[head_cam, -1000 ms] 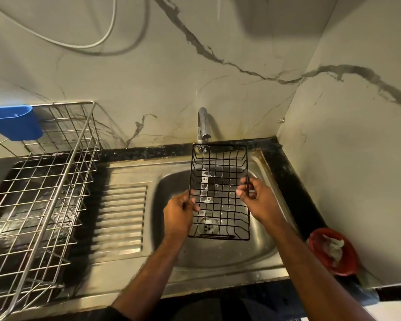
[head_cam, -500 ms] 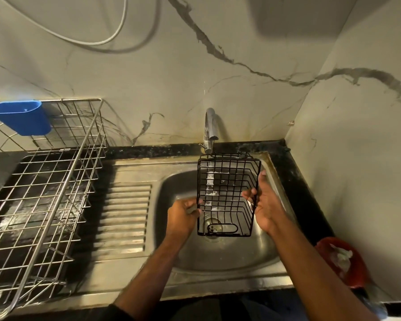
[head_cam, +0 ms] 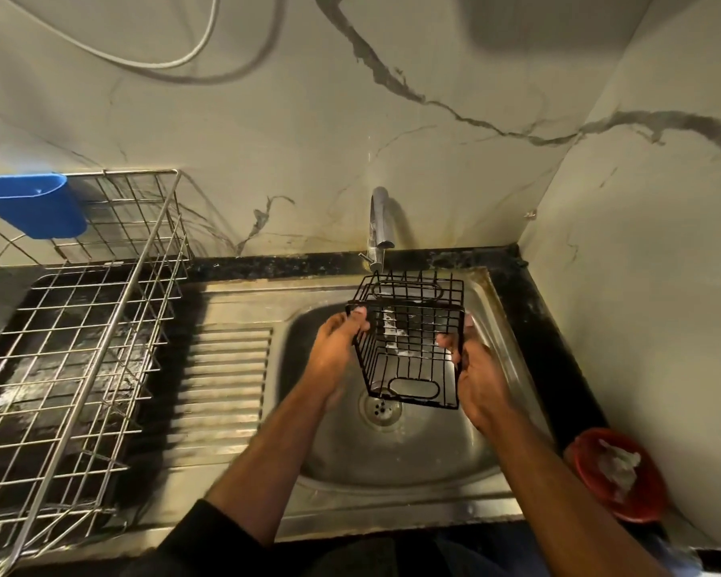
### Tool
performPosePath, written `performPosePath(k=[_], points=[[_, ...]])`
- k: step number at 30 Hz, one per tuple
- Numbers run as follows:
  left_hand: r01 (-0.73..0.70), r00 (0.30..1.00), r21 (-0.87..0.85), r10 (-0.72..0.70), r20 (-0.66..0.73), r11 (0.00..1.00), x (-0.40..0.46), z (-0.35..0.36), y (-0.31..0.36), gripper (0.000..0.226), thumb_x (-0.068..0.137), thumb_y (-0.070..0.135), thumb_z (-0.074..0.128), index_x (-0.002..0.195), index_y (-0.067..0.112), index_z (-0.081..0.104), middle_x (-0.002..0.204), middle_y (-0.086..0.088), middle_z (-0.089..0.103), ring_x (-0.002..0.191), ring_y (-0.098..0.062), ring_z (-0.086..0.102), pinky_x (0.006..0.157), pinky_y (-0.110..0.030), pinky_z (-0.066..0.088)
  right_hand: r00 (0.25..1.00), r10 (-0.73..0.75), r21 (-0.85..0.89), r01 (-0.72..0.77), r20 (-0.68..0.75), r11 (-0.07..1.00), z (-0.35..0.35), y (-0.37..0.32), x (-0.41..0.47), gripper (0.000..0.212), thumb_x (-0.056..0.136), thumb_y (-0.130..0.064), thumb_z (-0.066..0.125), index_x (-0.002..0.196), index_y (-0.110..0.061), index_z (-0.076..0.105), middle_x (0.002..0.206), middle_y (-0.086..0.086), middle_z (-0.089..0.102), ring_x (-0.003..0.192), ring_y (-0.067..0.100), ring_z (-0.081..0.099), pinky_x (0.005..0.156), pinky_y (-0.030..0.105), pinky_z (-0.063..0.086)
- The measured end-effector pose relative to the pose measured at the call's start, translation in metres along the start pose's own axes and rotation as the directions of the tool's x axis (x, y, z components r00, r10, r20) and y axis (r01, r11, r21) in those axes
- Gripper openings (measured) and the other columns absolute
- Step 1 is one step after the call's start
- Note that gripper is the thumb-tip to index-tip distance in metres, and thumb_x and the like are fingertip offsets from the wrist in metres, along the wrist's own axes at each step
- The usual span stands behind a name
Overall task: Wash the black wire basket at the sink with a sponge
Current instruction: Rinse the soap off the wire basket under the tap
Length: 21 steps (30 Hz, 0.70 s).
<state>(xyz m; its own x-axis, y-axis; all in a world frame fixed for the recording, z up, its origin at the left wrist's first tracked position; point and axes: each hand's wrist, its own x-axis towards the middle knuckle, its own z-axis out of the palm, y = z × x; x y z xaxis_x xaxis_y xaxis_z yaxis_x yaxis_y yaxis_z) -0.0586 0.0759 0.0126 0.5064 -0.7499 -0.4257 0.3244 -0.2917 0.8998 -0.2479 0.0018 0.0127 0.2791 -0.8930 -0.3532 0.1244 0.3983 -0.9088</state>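
- Left hand: reached in from 7 o'clock, palm turned toward the basket, fingers curled around its left rim wires, thumb tip up at the top corner.
- Right hand: reached in from 5 o'clock, fingers hooked inside the right wall, thumb along the outer edge, clamped on the wires.
- One black wire basket: held between both hands above the sink bowl, tilted with the open top toward the camera, far end up at 12 o'clock just under the tap spout; an oval wire handle loop on each end, two counted.
- One tap: at 12 o'clock from the basket, thin stream running down through the wires.
- One steel sink: drain at 6 o'clock from the basket, ribbed drainboard at 9 o'clock.
- One silver dish rack: farther out at 9 o'clock, on the dark desk.
- One blue plastic cup: hung on the rack's back rail, at 10 o'clock.
- One red bowl: at 4 o'clock on the desk, something whitish inside, too blurred to identify.
- One white cable: looped on the marbled wall at 11 o'clock.
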Motion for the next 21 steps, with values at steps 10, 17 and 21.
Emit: performPosePath(k=[10,17,21], points=[[0.092,0.995,-0.181,-0.099,-0.030,0.979,0.007,0.021,-0.002,0.039,0.099,0.052,0.051,0.106,0.014,0.057,0.087,-0.001,0.067,0.104,-0.018,0.063,0.112,-0.052,0.034,0.998,-0.032,-0.270,0.045,0.055,0.962,-0.018,0.001,0.014,0.055,0.092,-0.061,0.050,0.086,-0.013,0.075,0.115,-0.004,0.072,0.128,0.013,0.053,0.118,0.055,0.021],[-0.169,0.985,0.017,0.170,-0.022,0.985,0.011,0.022,-0.006,0.051,0.087,0.066,0.056,0.086,0.015,0.064,0.089,-0.001,0.069,0.089,-0.015,0.061,0.094,-0.040,0.048,0.982,-0.175,-0.429,0.128,-0.071,0.894,-0.009,-0.028,0.020,0.019,0.103,-0.027,0.050,0.109,-0.021,0.066,0.101,-0.009,0.067,0.102,0.012,0.064,0.082,0.020,0.048],[-0.328,0.943,0.111,0.318,0.096,0.938,0.012,0.015,-0.009,0.058,0.095,0.058,0.056,0.089,0.000,0.062,0.084,-0.009,0.063,0.081,-0.010,0.057,0.079,-0.022,0.048,0.999,0.002,-0.228,-0.011,-0.040,0.974,-0.008,-0.049,0.029,0.061,0.093,-0.069,0.029,0.112,-0.024,0.066,0.106,0.004,0.073,0.100,0.022,0.071,0.087,0.038,0.055]])
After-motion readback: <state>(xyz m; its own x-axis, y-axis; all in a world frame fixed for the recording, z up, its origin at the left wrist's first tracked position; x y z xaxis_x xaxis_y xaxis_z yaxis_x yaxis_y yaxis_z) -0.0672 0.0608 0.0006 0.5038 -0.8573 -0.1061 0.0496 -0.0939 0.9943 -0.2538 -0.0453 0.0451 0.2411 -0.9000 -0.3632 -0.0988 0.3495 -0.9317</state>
